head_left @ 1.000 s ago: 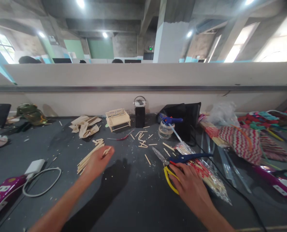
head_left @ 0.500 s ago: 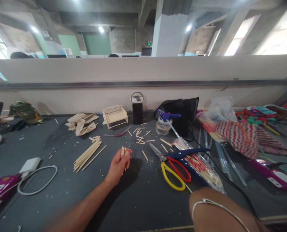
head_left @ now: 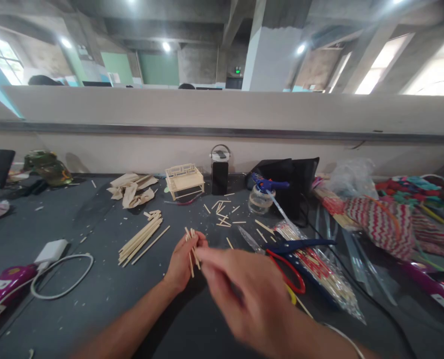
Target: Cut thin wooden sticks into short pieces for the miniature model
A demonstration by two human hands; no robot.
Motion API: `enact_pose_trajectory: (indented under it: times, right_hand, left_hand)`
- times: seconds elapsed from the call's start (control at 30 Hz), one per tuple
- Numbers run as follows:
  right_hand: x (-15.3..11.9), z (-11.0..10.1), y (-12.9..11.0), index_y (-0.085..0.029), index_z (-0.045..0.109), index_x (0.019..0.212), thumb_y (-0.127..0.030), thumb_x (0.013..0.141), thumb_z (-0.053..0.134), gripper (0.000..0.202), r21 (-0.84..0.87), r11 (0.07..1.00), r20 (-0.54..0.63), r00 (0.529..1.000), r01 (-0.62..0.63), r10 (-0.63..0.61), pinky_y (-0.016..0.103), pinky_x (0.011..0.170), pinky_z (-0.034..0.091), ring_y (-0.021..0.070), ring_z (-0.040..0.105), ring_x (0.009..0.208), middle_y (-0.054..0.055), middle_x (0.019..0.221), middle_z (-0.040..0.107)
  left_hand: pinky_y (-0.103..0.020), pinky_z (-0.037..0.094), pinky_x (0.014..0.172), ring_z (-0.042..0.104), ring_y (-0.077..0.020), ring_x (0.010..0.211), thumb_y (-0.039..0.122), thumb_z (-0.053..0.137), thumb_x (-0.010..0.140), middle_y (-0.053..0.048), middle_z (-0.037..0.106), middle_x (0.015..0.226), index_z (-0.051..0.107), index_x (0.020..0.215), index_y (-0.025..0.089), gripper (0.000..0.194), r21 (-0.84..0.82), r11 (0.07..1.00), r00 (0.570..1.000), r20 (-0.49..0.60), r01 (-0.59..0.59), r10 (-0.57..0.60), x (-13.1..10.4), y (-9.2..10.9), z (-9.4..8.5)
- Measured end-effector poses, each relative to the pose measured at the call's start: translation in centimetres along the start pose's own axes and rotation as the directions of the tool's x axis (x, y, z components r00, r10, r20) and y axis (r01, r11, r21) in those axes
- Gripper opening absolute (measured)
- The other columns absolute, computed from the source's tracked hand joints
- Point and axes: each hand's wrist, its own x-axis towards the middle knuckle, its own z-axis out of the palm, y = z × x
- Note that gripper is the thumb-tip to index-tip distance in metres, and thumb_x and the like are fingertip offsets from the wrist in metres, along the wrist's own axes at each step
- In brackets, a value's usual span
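Observation:
My left hand (head_left: 179, 267) is closed around a few short wooden sticks (head_left: 191, 268), which poke out above and below its fingers. My right hand (head_left: 252, 291) is in front of the camera, its blurred fingertips close against those sticks; whether they grip one is unclear. Left of my left hand lies a bundle of longer wooden sticks (head_left: 141, 239), a single one beside it. Short cut pieces of stick (head_left: 222, 219) are scattered beyond my hands. A small bench model made of sticks (head_left: 184, 180) stands further back.
Scissors (head_left: 291, 274), partly behind my right hand, lie near blue-handled pliers (head_left: 300, 245) and a plastic bag of sticks (head_left: 327, 279). A blue glue gun (head_left: 270, 184) rests on a glass jar (head_left: 259, 202). Purple power strips (head_left: 8, 289) sit at both sides; a phone (head_left: 219, 178) stands behind.
My right hand has come in from the lower right to the sticks in my left hand. The sticks there are now more spread. The view has shifted slightly left.

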Motion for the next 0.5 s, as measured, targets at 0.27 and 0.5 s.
enact_pose_trajectory:
  times: [0.27,0.5]
  right_hand:
    - [3.2,7.2,7.5,-0.017,0.067,0.087,-0.031,0.085,0.057,0.018,0.239,0.894,0.227,0.917,-0.378,0.327,0.021,0.056,0.044,0.0119,0.061,0.059,0.0,0.068,0.068]
    - [2.9,7.4,7.7,-0.016,0.059,0.061,-0.018,0.079,0.054,0.019,0.292,0.839,0.287,0.879,-0.458,0.38,0.018,0.048,0.035,0.0083,0.051,0.048,-0.004,0.054,0.058]
  left_hand:
    - [-0.036,0.049,0.084,0.063,-0.0232,0.096,0.038,0.057,0.084,-0.012,0.063,0.119,0.068,0.099,0.017,0.028,-0.086,0.991,0.979,0.182,0.105,-0.088,-0.5,0.4,0.5]
    - [-0.033,0.051,0.075,0.065,-0.0209,0.082,0.043,0.059,0.083,-0.01,0.068,0.094,0.066,0.107,0.016,0.037,-0.012,0.972,0.954,0.192,0.236,-0.229,-0.8,0.0,0.9]
